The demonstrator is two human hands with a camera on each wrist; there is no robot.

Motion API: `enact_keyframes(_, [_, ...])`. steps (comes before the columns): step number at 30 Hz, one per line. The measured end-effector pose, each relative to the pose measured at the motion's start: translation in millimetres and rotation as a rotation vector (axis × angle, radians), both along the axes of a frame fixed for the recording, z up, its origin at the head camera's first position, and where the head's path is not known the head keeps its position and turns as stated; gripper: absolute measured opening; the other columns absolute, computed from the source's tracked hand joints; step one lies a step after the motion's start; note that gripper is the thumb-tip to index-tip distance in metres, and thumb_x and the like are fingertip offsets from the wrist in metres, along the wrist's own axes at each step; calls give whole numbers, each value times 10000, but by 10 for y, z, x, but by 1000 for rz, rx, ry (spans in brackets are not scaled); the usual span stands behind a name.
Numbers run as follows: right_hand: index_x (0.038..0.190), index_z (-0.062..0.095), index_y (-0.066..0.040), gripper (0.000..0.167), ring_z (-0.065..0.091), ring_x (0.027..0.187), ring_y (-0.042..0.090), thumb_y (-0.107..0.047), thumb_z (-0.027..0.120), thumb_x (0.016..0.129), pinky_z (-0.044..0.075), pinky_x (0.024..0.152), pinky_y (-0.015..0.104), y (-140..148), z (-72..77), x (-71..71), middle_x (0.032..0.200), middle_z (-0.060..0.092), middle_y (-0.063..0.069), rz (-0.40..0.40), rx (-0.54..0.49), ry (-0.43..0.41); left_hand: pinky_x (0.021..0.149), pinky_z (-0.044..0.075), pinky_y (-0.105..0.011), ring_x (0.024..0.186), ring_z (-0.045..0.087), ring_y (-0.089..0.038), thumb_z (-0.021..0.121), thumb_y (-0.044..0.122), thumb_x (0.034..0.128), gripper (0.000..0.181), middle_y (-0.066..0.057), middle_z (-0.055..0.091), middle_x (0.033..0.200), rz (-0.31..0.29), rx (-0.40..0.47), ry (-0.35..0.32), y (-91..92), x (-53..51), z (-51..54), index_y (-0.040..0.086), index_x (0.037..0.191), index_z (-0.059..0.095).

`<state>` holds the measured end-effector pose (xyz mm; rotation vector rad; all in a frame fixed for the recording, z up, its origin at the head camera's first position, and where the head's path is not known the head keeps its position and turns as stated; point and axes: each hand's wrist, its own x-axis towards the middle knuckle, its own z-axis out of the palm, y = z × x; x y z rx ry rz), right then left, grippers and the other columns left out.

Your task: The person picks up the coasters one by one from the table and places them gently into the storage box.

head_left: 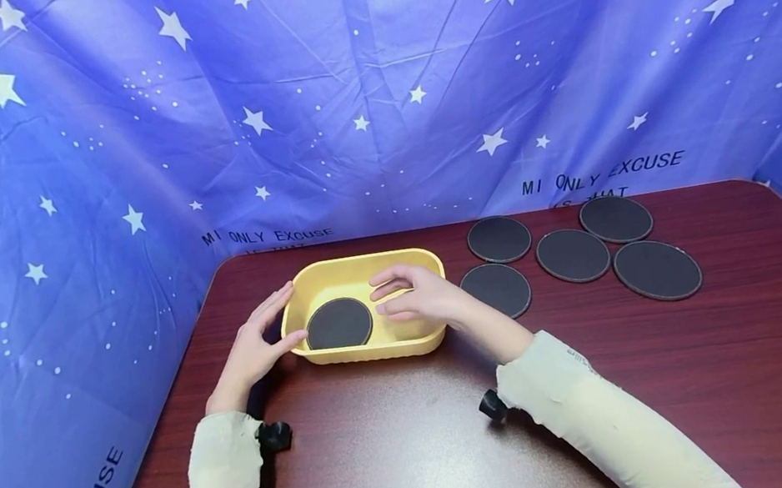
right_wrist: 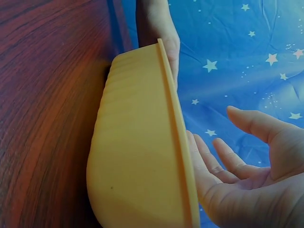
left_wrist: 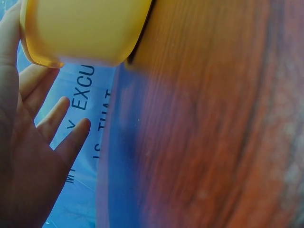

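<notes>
A yellow plastic basket point(head_left: 377, 351) stands on the table with one black round coaster-like disc point(head_left: 339, 324) lying in its left part. My left hand point(head_left: 252, 349) rests against the basket's left end, thumb and fingers spread along the rim; in the left wrist view some of its fingers stretch out free of the wall. Over the basket's right part hovers my right hand point(head_left: 413, 291), its fingers loosely bent and holding nothing. In the right wrist view the right hand point(right_wrist: 256, 175) shows an empty palm beside the basket's rim.
Several more black discs point(head_left: 658, 270) lie flat on the dark red wooden table point(head_left: 757, 358), right of the basket. One disc point(head_left: 497, 291) is partly hidden by the right hand. A blue star-printed cloth point(head_left: 365, 71) hangs behind and at the sides.
</notes>
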<state>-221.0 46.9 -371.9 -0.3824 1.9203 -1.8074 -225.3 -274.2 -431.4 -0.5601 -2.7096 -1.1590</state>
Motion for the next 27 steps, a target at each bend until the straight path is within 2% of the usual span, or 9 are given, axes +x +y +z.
enact_keyframes(2, [1405,460,70,541,654,1058,177,-13,632,899,482,1071,509,35,20,21,1399,520,327,-4,-7,2,1218,262,-523,1488,319,-379,811,237,832,740,-27,448,1569,1,-3,2,-1,4,2,170,1492,482])
enact_keyframes(4, [1402,468,62,538,654,1058,171,-21,639,898,489,1069,494,77,37,41,1390,532,313,-9,-11,7,1236,255,-382,1485,323,-382,812,235,831,742,-25,449,1568,2,-2,3,1,10,5,168,1492,482])
enact_keyframes(8, [1381,497,44,509,653,1091,187,-41,645,901,532,1029,428,173,60,80,1358,561,289,-19,-16,37,1191,218,-198,1480,333,-381,811,238,832,745,-16,447,1570,4,-4,4,9,15,12,174,1495,477])
enact_keyframes(13, [1363,518,37,483,658,1079,169,-41,653,906,562,984,382,291,85,128,1336,578,287,-33,-22,66,1184,216,-210,1488,330,-350,813,235,831,747,-4,444,1572,6,4,-3,20,24,18,184,1496,477])
enact_keyframes(19, [1373,503,48,494,656,1092,160,-42,654,912,570,967,355,451,100,161,1318,604,258,-50,-24,95,1213,244,-360,1492,320,-356,811,237,833,747,-9,439,1575,5,4,-13,7,12,-1,190,1498,474])
enact_keyframes(21, [1367,513,31,485,659,1116,184,-67,661,915,574,958,340,511,100,171,1318,614,237,-58,-10,108,1211,238,-323,1493,320,-353,812,236,832,748,-5,439,1575,6,8,-15,8,13,-3,192,1498,474])
enact_keyframes(25, [1361,526,9,480,658,1149,216,-109,671,919,575,946,319,635,102,191,1319,623,213,-76,20,130,1167,203,-158,1489,327,-354,815,233,828,748,2,439,1575,3,14,-12,10,13,-3,195,1495,478])
enact_keyframes(27, [1362,524,12,481,657,1144,211,-109,669,921,576,945,320,692,102,201,1322,616,220,-80,19,132,1152,192,-125,1488,327,-355,815,231,828,748,2,439,1575,2,13,-11,7,13,-4,197,1495,478])
